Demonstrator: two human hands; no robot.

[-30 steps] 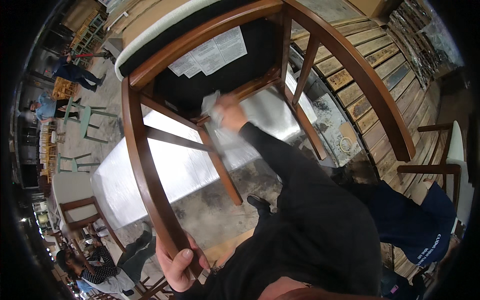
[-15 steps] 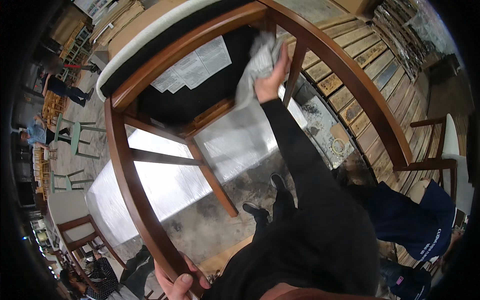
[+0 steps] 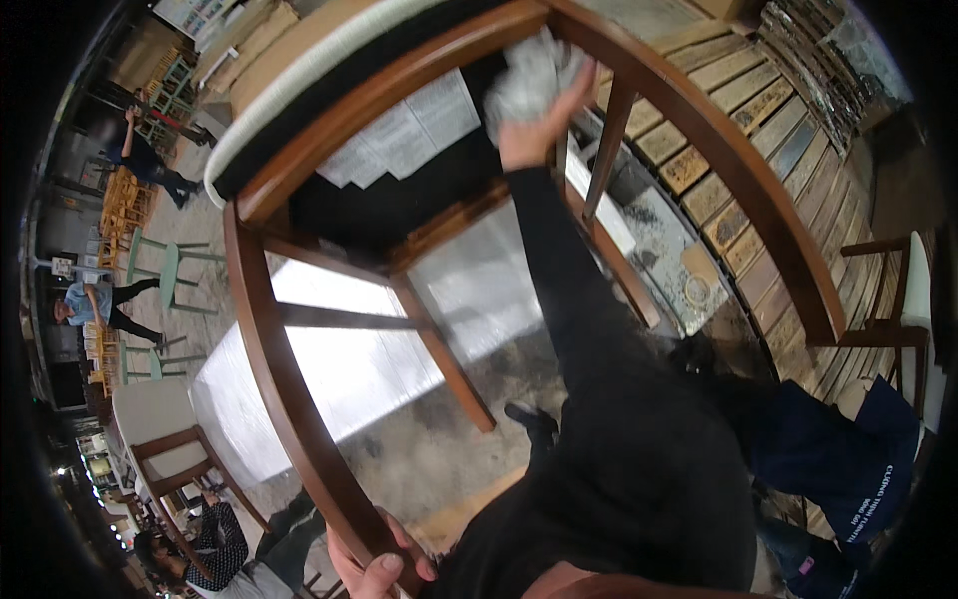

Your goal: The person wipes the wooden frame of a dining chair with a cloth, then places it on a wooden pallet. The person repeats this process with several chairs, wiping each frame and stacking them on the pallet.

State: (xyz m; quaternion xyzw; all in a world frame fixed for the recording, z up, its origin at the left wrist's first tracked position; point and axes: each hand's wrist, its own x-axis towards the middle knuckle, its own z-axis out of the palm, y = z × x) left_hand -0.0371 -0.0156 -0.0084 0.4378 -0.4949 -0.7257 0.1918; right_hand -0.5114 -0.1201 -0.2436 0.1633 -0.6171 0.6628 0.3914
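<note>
A brown wooden chair (image 3: 282,384) is tipped so that its black underside, with white paper labels (image 3: 404,130), faces me. Its pale upholstered seat edge curves along the top left. My left hand (image 3: 379,559) is wrapped round the end of the left leg, low in the view. A crumpled whitish cloth (image 3: 534,85) is in my right hand (image 3: 539,130), up at the seat frame's far right corner, near where the right leg joins it. The cloth is blurred, and part of the fingers is hidden behind it.
A slatted wooden platform (image 3: 733,180) lies to the right. Beneath the chair is a block wrapped in shiny film (image 3: 339,344). Other chairs stand at left (image 3: 165,429) and right (image 3: 903,299). A person in dark blue (image 3: 838,459) bends close on my right; other people are at left.
My right hand has moved slightly up along the frame corner with the cloth. The chair appears shifted a little right in the view. My left hand keeps its hold on the leg.
</note>
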